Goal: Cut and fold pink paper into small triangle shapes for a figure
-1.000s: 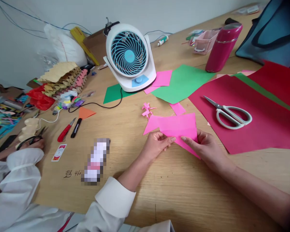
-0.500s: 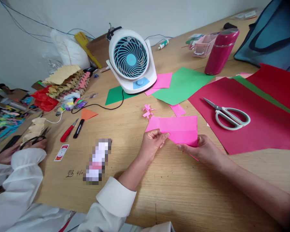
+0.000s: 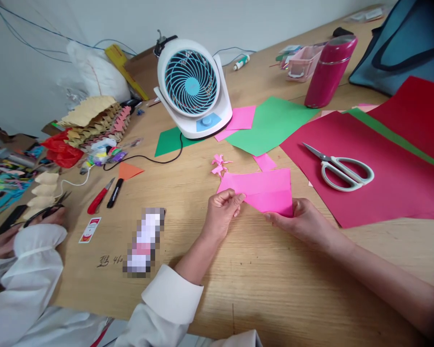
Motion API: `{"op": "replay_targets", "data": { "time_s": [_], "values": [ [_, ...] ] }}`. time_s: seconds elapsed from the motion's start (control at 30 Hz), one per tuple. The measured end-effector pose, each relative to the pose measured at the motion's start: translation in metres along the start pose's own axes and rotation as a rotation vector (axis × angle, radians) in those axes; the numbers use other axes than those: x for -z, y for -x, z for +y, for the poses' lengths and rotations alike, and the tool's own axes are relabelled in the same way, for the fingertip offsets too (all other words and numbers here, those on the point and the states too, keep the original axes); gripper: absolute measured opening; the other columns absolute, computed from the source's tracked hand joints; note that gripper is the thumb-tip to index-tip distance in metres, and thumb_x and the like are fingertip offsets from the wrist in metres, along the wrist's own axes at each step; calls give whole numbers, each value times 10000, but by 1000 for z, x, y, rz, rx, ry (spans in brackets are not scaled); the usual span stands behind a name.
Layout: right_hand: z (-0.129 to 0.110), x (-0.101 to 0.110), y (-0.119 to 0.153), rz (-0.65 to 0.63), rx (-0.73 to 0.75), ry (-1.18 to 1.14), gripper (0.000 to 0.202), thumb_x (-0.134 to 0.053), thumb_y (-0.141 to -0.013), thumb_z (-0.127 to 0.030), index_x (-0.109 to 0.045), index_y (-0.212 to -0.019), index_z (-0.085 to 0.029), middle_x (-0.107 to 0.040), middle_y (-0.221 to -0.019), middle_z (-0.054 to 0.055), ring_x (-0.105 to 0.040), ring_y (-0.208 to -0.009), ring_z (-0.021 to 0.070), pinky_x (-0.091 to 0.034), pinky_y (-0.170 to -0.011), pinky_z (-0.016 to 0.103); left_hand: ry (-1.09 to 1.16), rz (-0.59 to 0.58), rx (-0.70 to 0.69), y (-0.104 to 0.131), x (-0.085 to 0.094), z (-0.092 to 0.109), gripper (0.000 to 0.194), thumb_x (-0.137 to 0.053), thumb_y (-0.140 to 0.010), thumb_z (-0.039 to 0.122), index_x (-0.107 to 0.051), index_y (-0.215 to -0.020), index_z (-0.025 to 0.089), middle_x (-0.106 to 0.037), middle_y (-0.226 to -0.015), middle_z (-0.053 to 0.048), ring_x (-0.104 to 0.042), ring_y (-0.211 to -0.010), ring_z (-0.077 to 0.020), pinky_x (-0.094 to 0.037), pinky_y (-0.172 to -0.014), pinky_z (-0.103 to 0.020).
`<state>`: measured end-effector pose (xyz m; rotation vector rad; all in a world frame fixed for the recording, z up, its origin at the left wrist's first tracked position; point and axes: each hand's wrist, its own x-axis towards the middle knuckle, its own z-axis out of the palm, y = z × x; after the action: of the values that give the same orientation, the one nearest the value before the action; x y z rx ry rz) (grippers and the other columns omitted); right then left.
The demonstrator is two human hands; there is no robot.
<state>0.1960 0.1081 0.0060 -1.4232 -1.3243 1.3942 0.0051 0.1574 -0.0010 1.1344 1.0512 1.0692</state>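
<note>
A pink paper (image 3: 267, 190) with a crease across it is held between my two hands above the wooden table. My left hand (image 3: 222, 209) pinches its left part between thumb and fingers. At the lower right corner my right hand (image 3: 300, 219) grips it, thumb in front and fingers behind. Small curled pink scraps (image 3: 219, 165) lie just behind my left hand. Scissors with pale handles (image 3: 343, 173) rest on a dark red sheet (image 3: 361, 207) to the right of my right hand.
A white fan (image 3: 191, 86) stands at the back, beside green paper (image 3: 271, 125). A magenta bottle (image 3: 329, 72) and blue bag (image 3: 405, 53) are back right. A phone (image 3: 144, 241), red cutter (image 3: 100, 196) and black knife (image 3: 115, 193) lie left. Another person's hands hold scissors (image 3: 45, 212) at far left.
My left hand has slid slightly left along the pink paper, and the paper is tilted a little differently. The whole view has shifted slightly. At far left the other person's hands have moved slightly.
</note>
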Motion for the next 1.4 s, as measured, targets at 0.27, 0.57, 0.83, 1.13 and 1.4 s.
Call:
{"op": "replay_targets", "data": {
  "time_s": [0.27,0.57,0.83,1.13,1.4],
  "values": [
    [1,0,0,-97,36,-5,304,-634,-820,-385,-458,-652,-203,-313,-600,-63,-233,-542,83,-185,-485,254,140,141,-10,0,-2,4,415,-821,-670,464,-539,-645,161,-485,-567,59,-415,-492,-44,-311,-438,-170],
    [6,-6,0,-62,85,36,269,-605,-836,-408,-533,-705,-185,-375,-625,-48,-279,-567,97,-236,-505,258,-65,-93,45,9,-10,-16,394,-835,-663,431,-571,-594,145,-517,-487,51,-393,-418,-39,-273,-417,-200],
    [4,-5,3,-114,103,105,259,-562,-865,-374,-470,-694,-202,-303,-624,-64,-241,-563,94,-211,-504,257,20,38,1,3,-3,-4,432,-818,-677,465,-559,-549,144,-515,-480,39,-409,-442,-44,-284,-433,-195],
    [4,-3,6,-181,152,202,345,-583,-855,-319,-335,-633,-225,-286,-622,-65,-247,-564,97,-202,-500,262,203,191,11,-5,6,7,427,-840,-636,478,-581,-585,142,-535,-531,33,-445,-491,-52,-314,-412,-159],
    [7,3,8,-297,188,222,237,-607,-864,-320,-493,-691,-207,-494,-673,-41,-424,-593,112,-331,-537,256,268,197,38,-7,8,3,374,-820,-672,461,-610,-663,151,-633,-656,17,-517,-539,-60,-401,-447,-157]
  ]
}}
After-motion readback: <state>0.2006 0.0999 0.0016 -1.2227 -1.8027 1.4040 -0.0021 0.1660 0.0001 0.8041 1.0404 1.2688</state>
